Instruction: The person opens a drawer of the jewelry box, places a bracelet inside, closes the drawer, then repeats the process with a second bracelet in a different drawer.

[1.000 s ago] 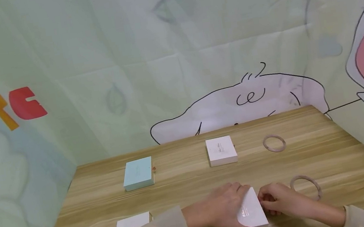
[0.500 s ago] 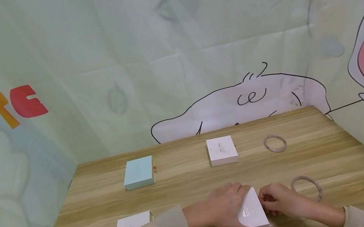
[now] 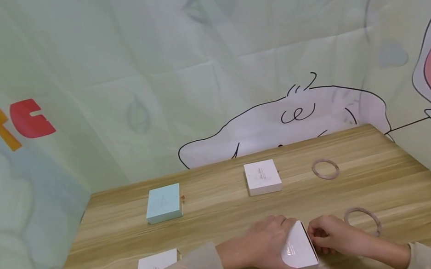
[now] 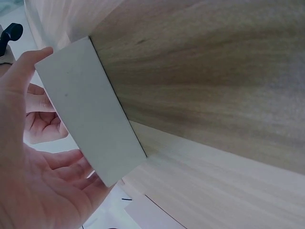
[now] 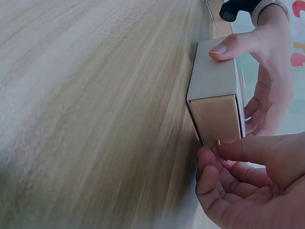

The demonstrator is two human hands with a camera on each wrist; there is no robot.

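A white drawer-style box (image 3: 301, 252) with shiny lettering lies on the wooden table near its front. My left hand (image 3: 262, 246) grips it across the sides, thumb on the near side and fingers at the far side. At the box's right end, my right hand (image 3: 332, 234) has its fingers curled. The right wrist view shows the beige drawer front (image 5: 217, 117), where thumb and forefinger pinch a small pull tab (image 5: 219, 141). A dark gap runs along the lid's right edge in the head view. The drawer's contents are hidden.
A light blue box (image 3: 163, 202) stands at the back left, a white box (image 3: 262, 176) at the back middle. Another white box (image 3: 155, 263) sits partly behind the left sleeve. Two pinkish bangles lie at the right: a far bangle (image 3: 328, 178) and a near bangle (image 3: 378, 222).
A dark gap now shows at the white box's right edge, and the right hand has shifted very slightly right. My left hand holds its place on the box.
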